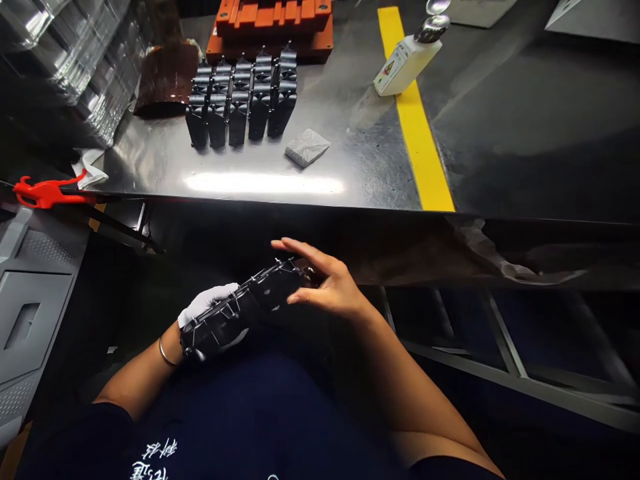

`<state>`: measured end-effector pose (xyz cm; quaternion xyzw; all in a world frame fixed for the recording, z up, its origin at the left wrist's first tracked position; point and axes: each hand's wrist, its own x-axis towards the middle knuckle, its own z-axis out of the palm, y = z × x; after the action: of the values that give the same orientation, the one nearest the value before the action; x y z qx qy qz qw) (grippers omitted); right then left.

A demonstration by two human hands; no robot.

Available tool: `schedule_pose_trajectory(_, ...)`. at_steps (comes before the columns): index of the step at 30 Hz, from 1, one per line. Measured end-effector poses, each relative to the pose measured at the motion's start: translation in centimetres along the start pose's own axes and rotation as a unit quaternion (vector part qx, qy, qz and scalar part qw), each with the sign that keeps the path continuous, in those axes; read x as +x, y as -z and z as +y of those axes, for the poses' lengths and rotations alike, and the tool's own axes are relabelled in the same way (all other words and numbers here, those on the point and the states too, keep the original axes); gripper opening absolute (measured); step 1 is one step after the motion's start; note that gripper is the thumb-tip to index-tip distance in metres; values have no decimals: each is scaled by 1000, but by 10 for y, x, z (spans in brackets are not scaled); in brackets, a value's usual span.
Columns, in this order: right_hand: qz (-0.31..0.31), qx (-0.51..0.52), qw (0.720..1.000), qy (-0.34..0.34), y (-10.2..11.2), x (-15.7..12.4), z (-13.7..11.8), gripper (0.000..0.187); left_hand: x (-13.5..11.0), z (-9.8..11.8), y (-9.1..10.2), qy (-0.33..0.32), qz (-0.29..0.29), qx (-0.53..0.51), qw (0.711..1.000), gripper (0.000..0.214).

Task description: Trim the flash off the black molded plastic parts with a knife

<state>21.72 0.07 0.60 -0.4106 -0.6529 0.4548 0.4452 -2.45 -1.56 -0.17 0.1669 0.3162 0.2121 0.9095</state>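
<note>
Below the table edge, over my lap, I hold a row of black plastic parts (240, 307) with thin pins sticking out. My left hand (205, 303), in a white glove, is under the row and grips its near end. My right hand (325, 283) is bare and closes on the row's far end, with the index finger stretched out above it. On the steel table (250, 183) stand several more rows of the same black parts (243, 100), upright and packed side by side.
Orange trays (273, 27) sit behind the black rows. A white bottle with a metal cap (407, 57) lies on a yellow stripe (417, 127). A folded grey cloth (307, 147), a brown roll (167, 80), a red tool (45, 192) and clear stacked trays (75, 53) lie around.
</note>
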Motion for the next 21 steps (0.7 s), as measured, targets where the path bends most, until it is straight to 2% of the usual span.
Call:
schedule_pose_trajectory(2,-54,23,998,-4,5,0,3,61,1,2,1,46,-51,37,997,35)
schedule_pose_trajectory(3,-49,27,998,-9,7,-1,5,56,0,3,2,55,-72,60,994,36)
schedule_pose_trajectory(5,13,26,999,-31,8,-3,8,51,-4,6,2,20,-75,107,991,35)
schedule_pose_trajectory(8,128,23,988,-77,-1,-6,12,51,-10,10,-1,-94,21,150,984,27)
schedule_pose_trajectory(10,173,16,979,-105,-12,-8,13,49,-10,11,-4,-127,80,168,974,24)
schedule_pose_trajectory(12,145,16,983,-111,-25,-9,12,49,-6,9,-8,-168,137,130,967,21)
schedule_pose_trajectory(14,63,41,993,-95,-33,-10,9,49,0,7,-10,-207,182,31,961,18)
schedule_pose_trajectory(16,9,71,994,-87,-36,-8,5,45,4,6,-12,-204,207,-64,955,13)
schedule_pose_trajectory(21,-3,99,989,-107,-30,0,-2,38,4,5,-11,-142,185,-167,958,5)
